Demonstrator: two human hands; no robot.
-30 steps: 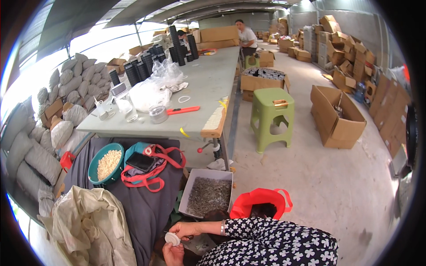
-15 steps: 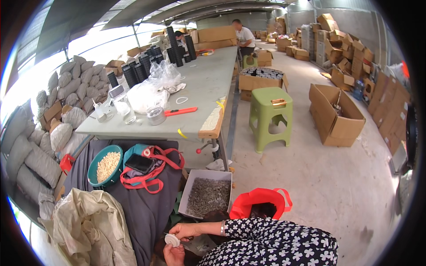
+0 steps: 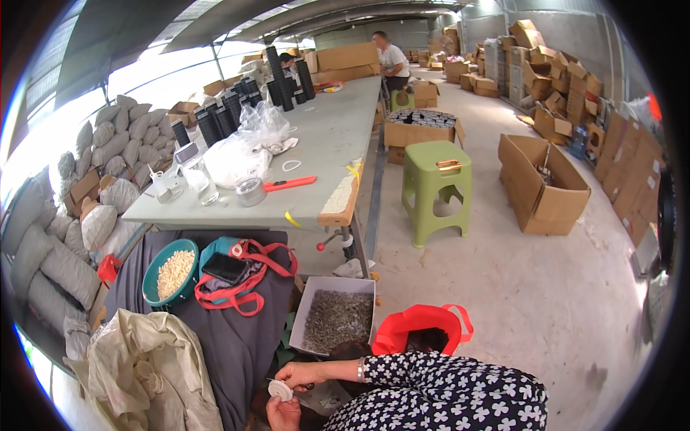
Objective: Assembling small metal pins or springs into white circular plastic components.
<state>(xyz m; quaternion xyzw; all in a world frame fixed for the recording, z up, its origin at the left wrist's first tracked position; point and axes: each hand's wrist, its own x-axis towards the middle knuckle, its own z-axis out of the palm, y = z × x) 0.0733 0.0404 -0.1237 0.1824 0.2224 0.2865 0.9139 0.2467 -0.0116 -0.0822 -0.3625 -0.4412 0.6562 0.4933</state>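
At the lower edge, my left hand (image 3: 284, 414) pinches a small white round disc (image 3: 280, 390) from below. Just above it, my right hand (image 3: 298, 373), with a band at its wrist, is closed around a thin tool. The tool's fine metal tip pokes out past the fingers, and a dark part shows under the palm. What kind of tool it is cannot be made out. Beyond the right hand is a white bin (image 3: 338, 316) of small dark grey pieces. A red bag (image 3: 417, 330) stands beside my patterned sleeve.
A beige sack (image 3: 151, 366) lies left of my hands. On dark cloth rest a teal basin (image 3: 149, 276) of pale small pieces and a bag (image 3: 237, 276) with a phone. Ahead are a long table (image 3: 316, 144), a green stool (image 3: 436, 179) and an open carton (image 3: 539, 194). People sit farther back.
The view has shifted slightly. My hands keep nearly the same hold on the disc and tool. The person in white at the back leans a little differently.
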